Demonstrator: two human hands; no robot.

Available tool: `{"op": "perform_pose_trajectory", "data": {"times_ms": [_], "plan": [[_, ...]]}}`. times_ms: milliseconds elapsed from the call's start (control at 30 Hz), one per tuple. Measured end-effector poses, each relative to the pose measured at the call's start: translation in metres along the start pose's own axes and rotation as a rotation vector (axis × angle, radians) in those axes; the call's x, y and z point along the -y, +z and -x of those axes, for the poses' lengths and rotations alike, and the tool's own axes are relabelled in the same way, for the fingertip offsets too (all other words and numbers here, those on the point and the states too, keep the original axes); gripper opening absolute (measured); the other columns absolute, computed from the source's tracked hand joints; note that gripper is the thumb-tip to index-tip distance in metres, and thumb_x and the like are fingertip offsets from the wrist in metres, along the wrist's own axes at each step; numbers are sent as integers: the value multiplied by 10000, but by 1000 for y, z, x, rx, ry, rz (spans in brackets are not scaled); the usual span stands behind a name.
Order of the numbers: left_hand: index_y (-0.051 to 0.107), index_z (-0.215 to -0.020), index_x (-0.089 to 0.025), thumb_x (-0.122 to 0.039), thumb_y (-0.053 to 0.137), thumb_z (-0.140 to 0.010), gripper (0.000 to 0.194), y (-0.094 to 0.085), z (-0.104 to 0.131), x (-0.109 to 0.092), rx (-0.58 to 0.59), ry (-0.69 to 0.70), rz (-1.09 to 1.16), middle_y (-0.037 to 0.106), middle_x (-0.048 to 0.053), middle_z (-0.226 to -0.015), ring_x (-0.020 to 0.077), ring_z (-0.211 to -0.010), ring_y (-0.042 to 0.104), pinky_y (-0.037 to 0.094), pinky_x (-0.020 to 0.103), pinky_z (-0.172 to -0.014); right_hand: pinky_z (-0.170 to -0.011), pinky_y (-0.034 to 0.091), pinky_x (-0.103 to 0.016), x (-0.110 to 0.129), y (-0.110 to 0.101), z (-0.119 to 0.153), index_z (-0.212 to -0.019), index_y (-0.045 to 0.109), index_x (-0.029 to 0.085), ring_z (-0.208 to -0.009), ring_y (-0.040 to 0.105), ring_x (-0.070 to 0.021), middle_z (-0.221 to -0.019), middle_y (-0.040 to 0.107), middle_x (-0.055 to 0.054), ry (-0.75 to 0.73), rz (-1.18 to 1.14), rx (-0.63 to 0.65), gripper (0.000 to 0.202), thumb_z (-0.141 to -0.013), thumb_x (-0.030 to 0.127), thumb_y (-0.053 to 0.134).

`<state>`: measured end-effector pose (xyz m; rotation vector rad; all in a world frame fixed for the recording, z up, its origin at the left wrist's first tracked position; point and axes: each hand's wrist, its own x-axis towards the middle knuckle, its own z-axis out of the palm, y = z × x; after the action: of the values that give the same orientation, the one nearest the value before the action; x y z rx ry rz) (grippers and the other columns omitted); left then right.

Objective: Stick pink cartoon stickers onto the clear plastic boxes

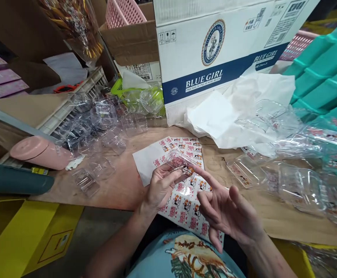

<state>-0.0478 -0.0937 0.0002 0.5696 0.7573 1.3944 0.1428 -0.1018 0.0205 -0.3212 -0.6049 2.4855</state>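
My left hand (159,188) pinches a small clear plastic case (177,157) between thumb and fingers, tilted above the sticker sheets. A cat sticker with pink lettering (188,170) shows at the case, by my left thumb. My right hand (232,213) is open, palm partly up and fingers apart. Its index fingertip reaches the right end of the case; whether it presses on the sticker I cannot tell. Beneath both hands lie sheets of cat stickers (182,208), overhanging the table's front edge onto my lap.
Loose clear cases (103,143) pile up on the left, beside a pink bottle (42,152) and a dark teal bottle (17,179). Stickered clear cases (294,185) lie at right, near turquoise bins (325,73). Behind stand a white beer carton (197,50) and crumpled white paper (215,114).
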Motion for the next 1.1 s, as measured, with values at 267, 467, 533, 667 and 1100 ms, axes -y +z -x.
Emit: {"op": "perform_pose_trajectory", "data": {"times_ms": [267,467,533,667,1100], "plan": [[778,-951,-187,-140,762,-767,190,2,-1,2,-53,-13,-5,782,29,-1021,192,-982,717,553,375,-976,-482,621,-304,-3,-8,-4,-1558,201,367,-424,350,-32,-746,592,35,-49,-114,78,677,-973,566,479],[778,-926,-193,-140,777,-754,180,0,-2,2,-74,-17,6,781,25,-1012,178,-964,718,569,352,-946,-493,621,-302,-4,-10,-4,-1566,174,363,-428,347,-36,-756,584,28,-59,-145,88,657,-993,552,434],[779,-916,-194,-135,776,-754,173,1,-2,1,-78,-18,10,783,21,-997,165,-945,720,577,325,-919,-493,617,-292,-5,-10,-4,-1566,171,360,-430,342,-36,-751,580,30,-61,-148,82,661,-992,549,438],[781,-927,-198,-136,777,-752,185,2,-2,1,-72,-15,8,783,16,-1007,160,-953,718,578,316,-923,-491,612,-287,-6,-9,-3,-1565,170,360,-432,338,-38,-744,574,33,-63,-145,82,664,-990,554,437],[771,-936,-192,-134,747,-765,182,-3,0,1,-75,-13,-12,784,37,-1005,204,-979,724,572,379,-945,-481,593,-285,-8,-6,-4,-1557,209,354,-422,358,-39,-741,586,38,-80,-71,32,635,-996,512,462]]}}
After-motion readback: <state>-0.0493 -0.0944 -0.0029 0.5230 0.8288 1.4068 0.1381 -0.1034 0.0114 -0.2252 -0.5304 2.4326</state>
